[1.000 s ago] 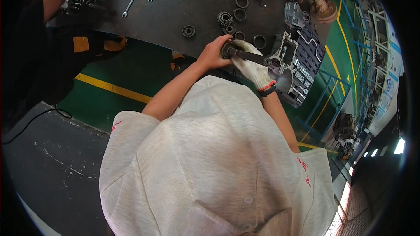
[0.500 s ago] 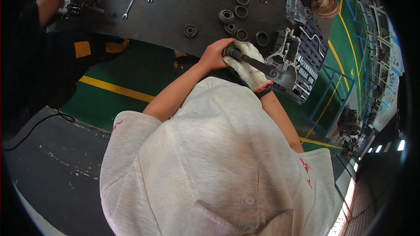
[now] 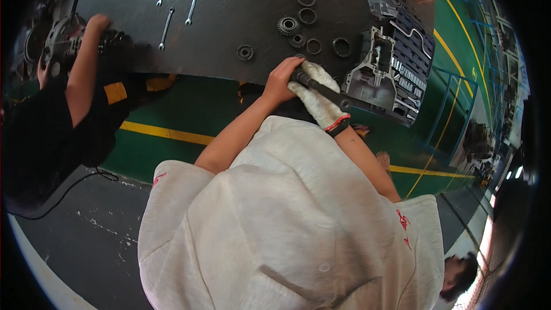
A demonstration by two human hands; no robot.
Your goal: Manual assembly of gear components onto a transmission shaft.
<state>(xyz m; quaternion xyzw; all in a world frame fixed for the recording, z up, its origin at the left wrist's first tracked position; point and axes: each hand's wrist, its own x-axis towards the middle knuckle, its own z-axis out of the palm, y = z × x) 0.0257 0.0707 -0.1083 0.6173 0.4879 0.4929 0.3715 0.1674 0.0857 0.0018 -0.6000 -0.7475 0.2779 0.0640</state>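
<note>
My bare left hand [image 3: 280,82] is closed around the upper end of a dark metal gear shaft [image 3: 328,93] at the table's front edge. My right hand [image 3: 314,104], in a white knitted glove with a red cuff, also grips the shaft, its thumb and fingers on either side. The shaft slants down to the right, past the glove. Beyond my hands on the dark table [image 3: 218,40] lie a large toothed gear [image 3: 288,26], a smaller gear [image 3: 297,41], a separate gear [image 3: 245,52] and several metal rings [image 3: 341,47].
An open metal housing [image 3: 373,80] and a dark tool tray [image 3: 414,72] sit at the right. Several wrenches [image 3: 166,28] lie at the far left. A co-worker's arm [image 3: 83,83] reaches over a metal assembly [image 3: 63,40]. Another person's head [image 3: 459,275] shows at lower right.
The view has turned slightly. Both my hands keep their grip on the shaft. The co-worker's hand has come nearer over the assembly, and a person's head has appeared at lower right.
</note>
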